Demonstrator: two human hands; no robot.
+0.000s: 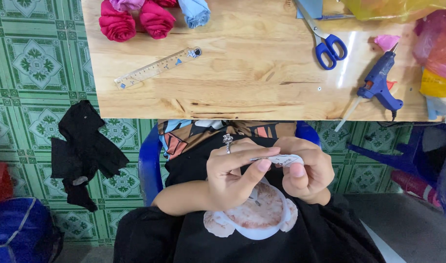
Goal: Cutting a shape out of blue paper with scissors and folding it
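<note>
Both hands, left hand (pixel 232 170) and right hand (pixel 308 170), pinch a small white piece (pixel 283 159).

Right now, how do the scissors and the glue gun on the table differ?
The scissors lie wholly on the table, while the glue gun has its glue stick past the edge. The scissors have metal blades and loop handles; the glue gun has a pistol grip and orange trigger. Both are blue, and neither hand touches them.

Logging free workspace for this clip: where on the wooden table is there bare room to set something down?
The widest bare patch on the table lies between the clear ruler and the blue scissors, running to the near edge. A narrower strip separates scissors and blue glue gun. Crowded: fabric roses on the far edge, plastic bags beside the glue gun.
</note>
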